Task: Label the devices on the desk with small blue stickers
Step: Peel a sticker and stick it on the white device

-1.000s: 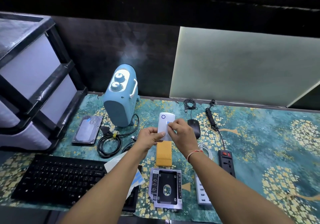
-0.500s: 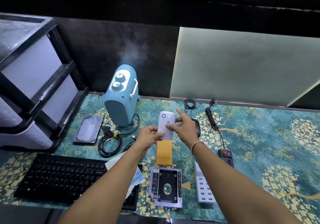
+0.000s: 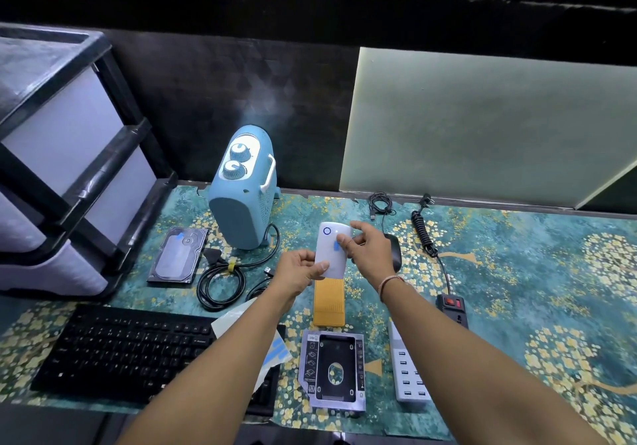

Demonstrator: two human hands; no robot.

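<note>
Desk covered with a teal floral mat (image 3: 517,272); dark wall behind, pale green panel (image 3: 482,127) leaning at back right, drawer unit (image 3: 62,155) far left. White power bank (image 3: 331,255) is held above the mat centre. Left hand (image 3: 300,272) grips its lower edge; right hand (image 3: 370,251) fingers pinch its upper part beside the small blue sticker (image 3: 336,245) on its face. Keyboard (image 3: 131,351) hugs the front-left edge. Right half of the mat is open.

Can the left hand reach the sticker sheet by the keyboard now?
Probably not at once: the left hand holds the white device. The sticker sheet lies uncovered under that forearm, so freeing the hand should suffice.
</note>
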